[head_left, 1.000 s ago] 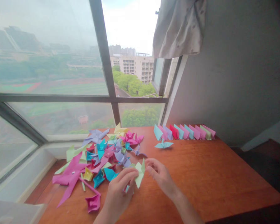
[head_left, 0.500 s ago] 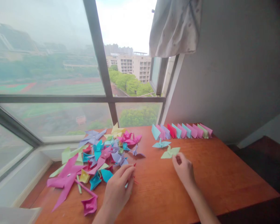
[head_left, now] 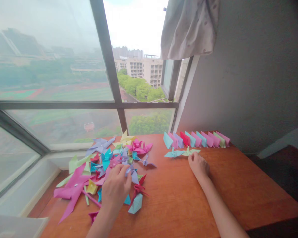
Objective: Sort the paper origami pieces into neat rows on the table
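Note:
My right hand [head_left: 199, 166] pinches the right side of a light green paper crane [head_left: 188, 152] between thumb and fingertips. It sits on the table just right of a light blue paper crane [head_left: 173, 153], their wings nearly meeting. My left hand [head_left: 116, 186] is over the folded-paper pile, its fingers closed at the edge of a lavender origami piece [head_left: 134, 176]. Part of that piece is behind the fingers. Below it lie a red paper crane [head_left: 138, 191] and a light blue folded piece [head_left: 136, 204]. A large pink pinwheel [head_left: 74, 188] lies at the left.
Folded paper pieces [head_left: 197, 139] stand in a row along the back of the wooden table [head_left: 178, 198]. Behind the table is a window [head_left: 118, 105], with a hanging cloth [head_left: 188, 29] at its upper right. A grey wall [head_left: 243, 72] rises on the right.
My right hand has moved the light green crane back, up beside the light blue one. My left hand has shifted left and back to the lavender piece, uncovering the red crane and light blue piece.

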